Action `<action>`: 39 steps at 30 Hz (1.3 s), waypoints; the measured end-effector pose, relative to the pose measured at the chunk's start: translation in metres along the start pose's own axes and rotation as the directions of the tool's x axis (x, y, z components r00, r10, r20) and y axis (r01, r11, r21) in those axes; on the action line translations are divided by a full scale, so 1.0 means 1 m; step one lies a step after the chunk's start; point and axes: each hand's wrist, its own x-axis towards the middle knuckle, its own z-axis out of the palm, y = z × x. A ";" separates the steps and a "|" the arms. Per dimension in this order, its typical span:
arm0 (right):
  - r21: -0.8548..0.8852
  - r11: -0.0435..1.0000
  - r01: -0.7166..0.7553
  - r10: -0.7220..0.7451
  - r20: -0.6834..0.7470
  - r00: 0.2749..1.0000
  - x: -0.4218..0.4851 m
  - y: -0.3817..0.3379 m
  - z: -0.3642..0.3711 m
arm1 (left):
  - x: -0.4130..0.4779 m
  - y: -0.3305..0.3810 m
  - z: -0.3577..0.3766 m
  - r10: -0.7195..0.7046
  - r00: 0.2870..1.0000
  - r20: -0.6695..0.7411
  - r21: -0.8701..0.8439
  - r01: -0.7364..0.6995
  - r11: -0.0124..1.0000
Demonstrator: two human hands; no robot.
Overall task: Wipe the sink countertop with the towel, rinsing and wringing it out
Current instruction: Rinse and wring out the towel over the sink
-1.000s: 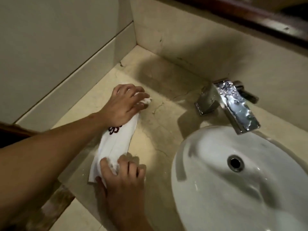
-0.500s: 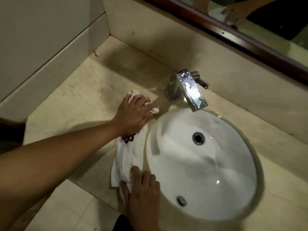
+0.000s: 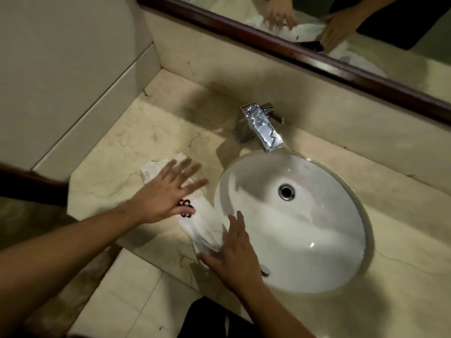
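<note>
A white towel point(image 3: 207, 223) with dark red stitching lies stretched along the beige marble countertop point(image 3: 117, 172), just left of the white oval sink point(image 3: 305, 228). My left hand point(image 3: 168, 193) rests flat on its far half, fingers spread and blurred. Palm down, my right hand point(image 3: 234, 254) covers the towel's near end at the sink's rim, fingers straight and thumb out. Neither hand grips the cloth.
A chrome faucet point(image 3: 263, 128) with water drops stands behind the basin, spout over it. The drain point(image 3: 286, 192) is uncovered. A dark wood mirror frame point(image 3: 268, 42) runs above the backsplash. A wall closes the counter's left side, and floor tiles point(image 3: 136, 301) lie below its front edge.
Both hands have slid with the towel from the counter's left part toward the sink. Their curled fingers have flattened and spread. The view has shifted right to take in the whole basin and the mirror.
</note>
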 end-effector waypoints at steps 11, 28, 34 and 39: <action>-0.186 0.978 0.097 -0.074 0.127 0.989 0.022 -0.004 -0.054 | 0.013 0.019 -0.004 0.306 0.922 0.238 0.099 -0.337 0.936; 0.424 0.899 0.113 -0.113 -0.027 0.993 -0.102 0.052 -0.320 | 0.109 0.148 -0.266 -0.058 0.982 0.182 -0.963 0.190 0.192; 0.762 0.581 0.286 -0.008 -0.346 0.938 -0.137 0.044 -0.317 | 0.165 0.228 -0.326 -0.352 0.936 -0.015 -0.969 -0.100 -0.225; 0.802 0.417 0.428 -0.038 -0.455 0.889 -0.140 0.053 -0.332 | 0.187 0.268 -0.361 -0.416 0.909 0.032 -0.904 -0.152 -0.400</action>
